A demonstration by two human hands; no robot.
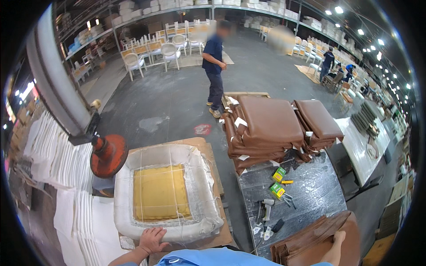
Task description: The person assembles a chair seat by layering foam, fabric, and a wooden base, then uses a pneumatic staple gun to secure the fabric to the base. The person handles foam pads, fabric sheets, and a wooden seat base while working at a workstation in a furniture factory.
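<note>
My left hand (153, 240) lies with fingers spread on the near edge of a padded seat (166, 231). The seat has a pale wrapped rim, a yellow foam middle (160, 193) and white cords crossing it. It rests on a cardboard sheet (212, 165). At the lower right my right hand (338, 239) is closed at a brown leather-like cover (353, 230), its fingertips partly hidden. A stack of folded brown pieces (306, 237) lies just left of that hand.
An orange-red round press pad (108, 155) hangs over the seat's far left corner. The dark table (317, 186) bears a staple gun (267, 209), green-yellow boxes (278, 181) and brown cushions (270, 122). White sheets (82, 221) stack at left. A person (214, 66) stands beyond.
</note>
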